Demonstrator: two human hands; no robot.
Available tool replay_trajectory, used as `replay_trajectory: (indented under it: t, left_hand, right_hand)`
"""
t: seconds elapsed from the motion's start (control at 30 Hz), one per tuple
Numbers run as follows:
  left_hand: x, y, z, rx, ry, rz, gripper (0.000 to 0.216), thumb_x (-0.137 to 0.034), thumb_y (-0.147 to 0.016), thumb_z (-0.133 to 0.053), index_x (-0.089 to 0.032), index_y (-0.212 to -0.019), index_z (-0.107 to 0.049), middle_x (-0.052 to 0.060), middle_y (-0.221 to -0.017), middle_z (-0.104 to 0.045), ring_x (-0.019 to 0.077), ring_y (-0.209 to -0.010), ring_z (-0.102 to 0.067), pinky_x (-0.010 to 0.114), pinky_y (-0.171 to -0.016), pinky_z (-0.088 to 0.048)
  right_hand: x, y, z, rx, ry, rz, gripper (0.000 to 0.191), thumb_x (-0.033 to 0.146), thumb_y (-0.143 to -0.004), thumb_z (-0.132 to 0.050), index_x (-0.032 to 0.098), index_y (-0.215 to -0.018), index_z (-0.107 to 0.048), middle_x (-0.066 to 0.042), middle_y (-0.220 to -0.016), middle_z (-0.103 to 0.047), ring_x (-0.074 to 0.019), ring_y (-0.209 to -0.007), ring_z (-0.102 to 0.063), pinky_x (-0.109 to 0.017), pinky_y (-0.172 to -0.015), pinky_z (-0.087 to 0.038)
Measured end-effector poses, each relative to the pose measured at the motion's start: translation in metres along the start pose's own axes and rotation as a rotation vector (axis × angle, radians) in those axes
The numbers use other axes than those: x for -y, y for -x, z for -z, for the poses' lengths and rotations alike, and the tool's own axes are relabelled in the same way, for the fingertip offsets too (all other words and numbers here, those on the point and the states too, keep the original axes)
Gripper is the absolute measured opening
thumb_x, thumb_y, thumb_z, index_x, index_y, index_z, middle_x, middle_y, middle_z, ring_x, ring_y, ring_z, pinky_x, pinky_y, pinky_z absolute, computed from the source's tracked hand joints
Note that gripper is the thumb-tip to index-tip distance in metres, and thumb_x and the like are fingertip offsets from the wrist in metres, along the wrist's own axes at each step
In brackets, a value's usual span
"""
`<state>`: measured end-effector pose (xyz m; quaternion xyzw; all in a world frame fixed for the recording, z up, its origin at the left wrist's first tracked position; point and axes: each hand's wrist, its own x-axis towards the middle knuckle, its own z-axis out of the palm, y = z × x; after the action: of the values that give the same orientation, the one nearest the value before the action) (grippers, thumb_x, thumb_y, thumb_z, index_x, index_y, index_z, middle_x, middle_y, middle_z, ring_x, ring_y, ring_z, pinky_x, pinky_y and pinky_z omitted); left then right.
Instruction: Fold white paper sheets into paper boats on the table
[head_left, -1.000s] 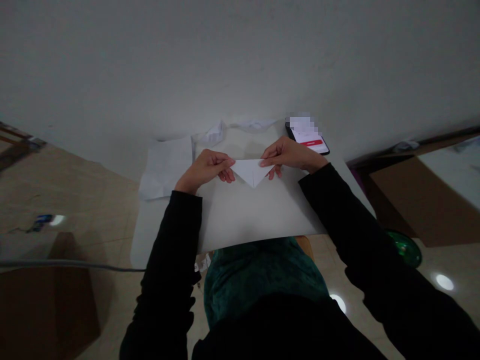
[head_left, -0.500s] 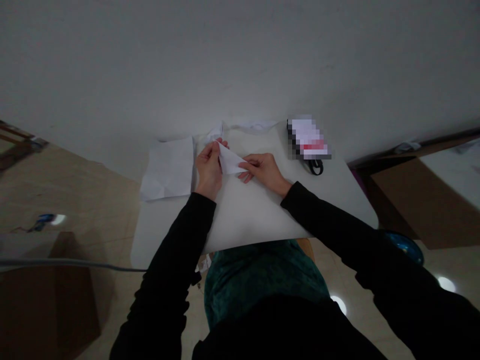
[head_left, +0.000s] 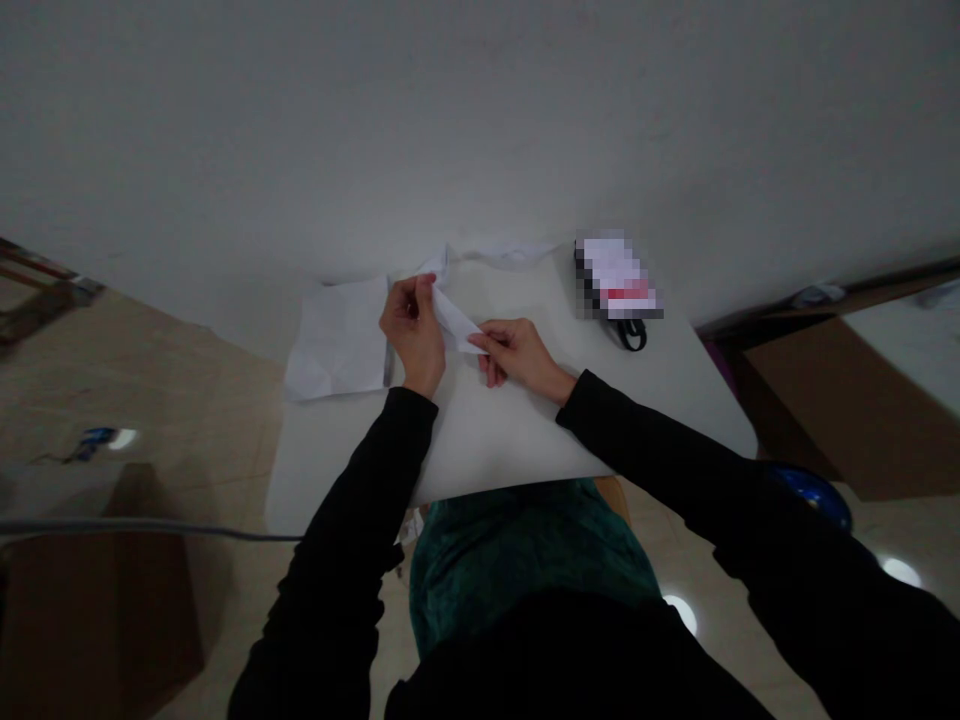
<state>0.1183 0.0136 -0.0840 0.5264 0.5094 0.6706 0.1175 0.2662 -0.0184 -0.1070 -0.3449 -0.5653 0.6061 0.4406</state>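
Observation:
A small folded sheet of white paper [head_left: 454,322] is held between my two hands above the white table [head_left: 517,440]. My left hand [head_left: 415,325] pinches its upper left corner between thumb and fingers. The lower right end sits in the pinch of my right hand [head_left: 516,350], whose lower fingers curl beneath. To the left of my left hand lies a larger creased sheet of white paper [head_left: 337,340]. Behind my left hand stands a folded white paper piece [head_left: 436,262], partly hidden by that hand.
A crumpled white paper strip [head_left: 517,254] lies along the wall [head_left: 480,120] at the table's back. At the back right is a blurred-out item with a black strap [head_left: 632,335]. Cardboard boxes [head_left: 855,400] stand right of the table. A grey cable [head_left: 150,527] crosses at left.
My left hand has turned and shifted slightly left on the paper's corner. My right hand has dropped a little. The paper is tilted and now shows a narrower face.

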Motion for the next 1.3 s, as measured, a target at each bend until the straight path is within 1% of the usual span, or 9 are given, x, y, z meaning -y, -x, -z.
replay_trajectory:
  t: [0.1,0.23,0.47,0.6,0.7,0.93,1.07,1.2,1.3]
  left_hand:
    - [0.001,-0.001,0.001,-0.002,0.011,-0.04,0.038,-0.057,-0.099,-0.056,-0.022,-0.082,-0.057,-0.001,-0.078,-0.057,0.0141,-0.078,-0.058,0.027,-0.079,-0.049]
    - [-0.001,-0.002,0.004,0.029,-0.007,-0.055,0.043,-0.063,-0.099,-0.052,-0.024,-0.082,-0.051,-0.001,-0.077,-0.051,0.0144,-0.076,-0.054,0.027,-0.076,-0.047]
    - [0.0,-0.005,0.007,0.038,-0.012,-0.029,0.05,-0.071,-0.093,-0.055,-0.024,-0.077,-0.048,-0.002,-0.073,-0.046,0.0151,-0.071,-0.047,0.028,-0.07,-0.044]
    - [0.001,-0.006,0.007,-0.007,-0.014,-0.014,0.047,-0.063,-0.093,-0.062,-0.023,-0.072,-0.047,-0.002,-0.07,-0.043,0.0156,-0.075,-0.052,0.029,-0.073,-0.046]
    - [0.001,-0.006,0.006,-0.017,-0.014,-0.017,0.041,-0.054,-0.096,-0.062,-0.022,-0.072,-0.052,-0.002,-0.071,-0.05,0.015,-0.077,-0.056,0.028,-0.075,-0.048]
    - [0.003,-0.002,0.002,0.164,-0.032,0.112,0.031,-0.043,-0.098,-0.06,-0.022,-0.077,-0.065,-0.002,-0.074,-0.064,0.013,-0.075,-0.061,0.025,-0.068,-0.046]
    - [0.007,-0.003,0.002,0.169,0.002,0.133,0.025,-0.039,-0.095,-0.063,-0.021,-0.079,-0.069,-0.002,-0.077,-0.069,0.0127,-0.075,-0.062,0.025,-0.07,-0.046]
    - [0.011,-0.005,0.003,0.179,0.04,0.102,0.029,-0.046,-0.093,-0.065,-0.021,-0.079,-0.07,0.0,-0.078,-0.068,0.0139,-0.078,-0.062,0.026,-0.074,-0.048]
    - [0.014,-0.003,0.001,0.256,0.085,0.139,0.032,-0.055,-0.091,-0.067,-0.023,-0.095,-0.067,0.001,-0.081,-0.067,0.0148,-0.081,-0.063,0.026,-0.074,-0.05]
  right_hand:
    - [0.006,0.002,0.001,-0.052,0.088,0.058,0.045,0.062,-0.087,-0.068,0.017,-0.081,-0.067,0.009,-0.046,-0.05,-0.0049,-0.032,-0.04,-0.02,-0.032,-0.029]
    - [0.01,0.002,0.0,-0.077,0.114,0.07,0.047,0.065,-0.083,-0.069,0.019,-0.079,-0.068,0.01,-0.045,-0.044,-0.0056,-0.037,-0.034,-0.023,-0.035,-0.021]
    - [0.009,0.002,0.002,-0.078,0.127,0.078,0.05,0.069,-0.082,-0.067,0.019,-0.082,-0.069,0.008,-0.047,-0.045,-0.0072,-0.041,-0.037,-0.023,-0.039,-0.024]
    - [0.01,0.003,0.003,-0.07,0.126,0.085,0.05,0.068,-0.082,-0.067,0.019,-0.082,-0.069,0.008,-0.046,-0.046,-0.0065,-0.04,-0.036,-0.023,-0.038,-0.024]
    - [0.011,0.004,0.003,-0.065,0.137,0.088,0.049,0.068,-0.084,-0.066,0.019,-0.082,-0.069,0.009,-0.045,-0.046,-0.0058,-0.036,-0.034,-0.023,-0.036,-0.023]
    - [0.01,0.003,0.005,-0.135,0.105,0.071,0.05,0.068,-0.085,-0.066,0.018,-0.087,-0.07,0.008,-0.046,-0.046,-0.0059,-0.034,-0.035,-0.022,-0.034,-0.024]
    - [0.009,0.002,0.006,-0.141,0.097,0.075,0.047,0.065,-0.086,-0.066,0.018,-0.085,-0.069,0.008,-0.046,-0.047,-0.0057,-0.033,-0.036,-0.022,-0.033,-0.024]
    - [0.008,0.001,0.006,-0.193,0.076,0.076,0.046,0.063,-0.085,-0.068,0.017,-0.085,-0.07,0.007,-0.047,-0.049,-0.0059,-0.033,-0.037,-0.022,-0.032,-0.025]
    - [0.008,0.001,0.007,-0.242,0.072,0.111,0.046,0.063,-0.085,-0.068,0.017,-0.085,-0.071,0.007,-0.05,-0.051,-0.0063,-0.034,-0.039,-0.022,-0.032,-0.029]
